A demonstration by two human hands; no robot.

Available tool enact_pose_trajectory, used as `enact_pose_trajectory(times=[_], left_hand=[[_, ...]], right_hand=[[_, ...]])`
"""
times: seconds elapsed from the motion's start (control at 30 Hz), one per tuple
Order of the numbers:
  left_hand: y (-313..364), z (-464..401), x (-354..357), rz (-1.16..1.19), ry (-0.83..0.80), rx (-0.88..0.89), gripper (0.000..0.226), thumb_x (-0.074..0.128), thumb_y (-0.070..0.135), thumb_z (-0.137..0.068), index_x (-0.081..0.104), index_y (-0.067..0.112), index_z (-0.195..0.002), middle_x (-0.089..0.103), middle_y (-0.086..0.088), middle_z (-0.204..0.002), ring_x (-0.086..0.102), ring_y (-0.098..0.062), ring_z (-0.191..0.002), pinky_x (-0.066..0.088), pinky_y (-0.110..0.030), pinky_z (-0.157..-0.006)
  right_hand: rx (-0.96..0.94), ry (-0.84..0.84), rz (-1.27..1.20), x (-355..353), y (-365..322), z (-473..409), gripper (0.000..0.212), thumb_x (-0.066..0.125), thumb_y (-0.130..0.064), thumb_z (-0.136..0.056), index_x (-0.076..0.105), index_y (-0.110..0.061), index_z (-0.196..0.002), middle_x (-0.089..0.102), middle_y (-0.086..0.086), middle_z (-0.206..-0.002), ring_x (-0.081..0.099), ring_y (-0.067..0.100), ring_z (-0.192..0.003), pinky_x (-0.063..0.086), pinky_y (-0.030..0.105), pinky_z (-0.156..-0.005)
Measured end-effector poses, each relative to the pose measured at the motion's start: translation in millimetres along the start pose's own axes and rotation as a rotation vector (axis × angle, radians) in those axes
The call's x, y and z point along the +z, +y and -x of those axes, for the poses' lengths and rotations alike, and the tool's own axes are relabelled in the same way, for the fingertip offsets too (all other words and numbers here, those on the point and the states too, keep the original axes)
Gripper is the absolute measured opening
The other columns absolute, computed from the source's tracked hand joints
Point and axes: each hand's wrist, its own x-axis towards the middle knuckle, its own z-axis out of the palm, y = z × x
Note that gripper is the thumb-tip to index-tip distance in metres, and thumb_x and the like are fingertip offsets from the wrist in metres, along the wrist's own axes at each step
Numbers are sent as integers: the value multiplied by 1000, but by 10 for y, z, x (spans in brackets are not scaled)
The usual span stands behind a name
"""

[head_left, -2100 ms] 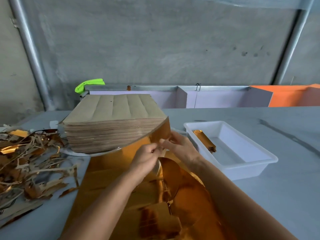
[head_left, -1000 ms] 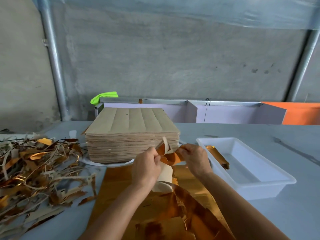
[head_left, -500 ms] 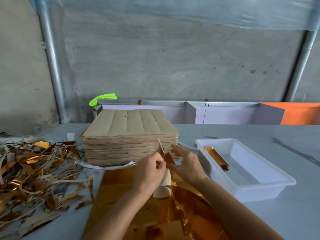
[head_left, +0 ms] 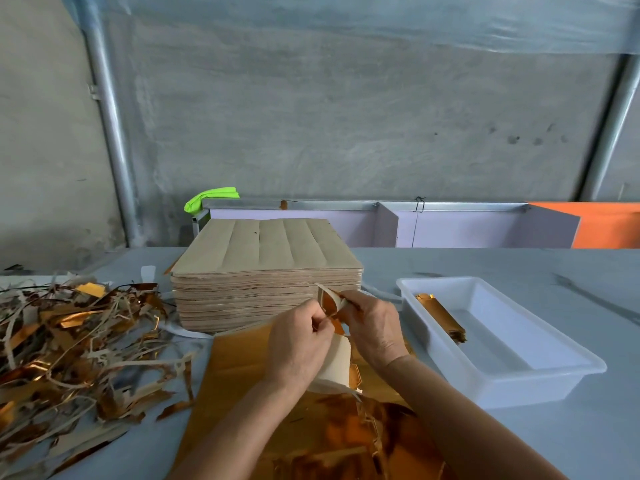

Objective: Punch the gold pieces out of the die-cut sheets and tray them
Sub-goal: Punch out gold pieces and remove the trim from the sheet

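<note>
Pinching a curled gold-and-cream die-cut strip (head_left: 331,301) between them, both hands work just in front of the tall stack of tan die-cut sheets (head_left: 266,271). The left hand (head_left: 299,344) has its fingers curled tight, thumb and forefinger nipping the strip's near part, with a cream paper flap (head_left: 335,362) hanging below its palm. The right hand (head_left: 372,327) grips the strip's far end with bent fingers, knuckles up. Beneath both wrists lies a flat gold foil sheet (head_left: 242,368), torn and crumpled toward the person. To the right of the right hand, near but not touching, stands a white rectangular plastic tray (head_left: 519,379) holding a small pile of gold punched pieces (head_left: 441,317) against its left wall. Well to the left of the left hand sprawls a heap of gold and tan waste strips (head_left: 69,348) on the grey table (head_left: 571,427).
</note>
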Motion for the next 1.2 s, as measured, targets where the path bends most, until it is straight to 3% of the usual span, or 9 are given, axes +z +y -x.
enact_pose_trajectory(times=[0.27,0.4,0.53,0.67,0.77,0.83,0.93,1.03,1.2], left_hand=[[-27,13,77,-38,53,82,5,67,15,-84,71,17,-84,69,5,-73,55,-8,-61,33,-9,-53],[-64,52,60,25,12,63,11,67,14,-86,66,18,-76,57,18,-63,52,0,-59,34,-5,-54],[-39,75,3,123,-21,49,20,65,11,-87,59,20,-71,55,17,-64,54,-4,-65,40,-11,-58],[-52,136,-70,185,-11,24,12,64,11,-88,61,14,-77,55,12,-68,54,-4,-66,41,-9,-57],[-121,202,-114,223,7,-14,12,60,9,-90,57,13,-79,57,8,-73,54,-2,-69,42,-9,-58],[-196,249,-123,222,68,-59,15,56,8,-92,53,13,-78,54,7,-71,51,0,-64,40,-11,-55],[-339,286,-112,138,198,-171,14,52,8,-94,50,12,-81,52,5,-70,48,-3,-62,37,-16,-52],[-470,298,-65,92,278,-302,14,50,9,-96,49,12,-83,50,6,-70,48,-10,-63,38,-24,-53],[-577,264,-15,116,274,-424,10,50,11,-96,55,7,-88,56,-3,-79,55,-27,-80,36,-31,-62]], right_hand=[[-283,73,236,-16,-109,39,12,58,-12,-87,66,-11,-78,64,3,-64,57,25,-53,46,29,-46],[-258,60,251,-32,-14,-45,10,62,-10,-89,71,-9,-85,69,8,-71,62,29,-58,54,38,-52],[-13,19,268,-38,97,-77,21,54,-22,-97,71,-19,-109,72,5,-95,66,24,-78,53,24,-68],[339,71,-38,-81,228,-151,21,54,-18,-97,69,-15,-111,68,-3,-93,55,5,-70,36,8,-56],[583,138,-282,-183,339,-222,19,57,-14,-94,67,-8,-109,57,-7,-76,53,11,-71,49,24,-62],[753,189,-487,-261,417,-238,23,57,-12,-94,63,-7,-115,59,1,-86,57,24,-87,56,44,-80],[986,327,-720,-358,562,-215,34,60,-12,-93,55,-10,-127,52,9,-109,52,36,-110,52,46,-83],[1039,408,-732,-385,696,-148,34,60,-11,-93,54,-11,-127,53,10,-112,53,33,-104,51,39,-72],[890,468,-573,-424,770,-11,26,54,-13,-96,58,-11,-122,59,9,-108,52,23,-92,49,38,-79]])
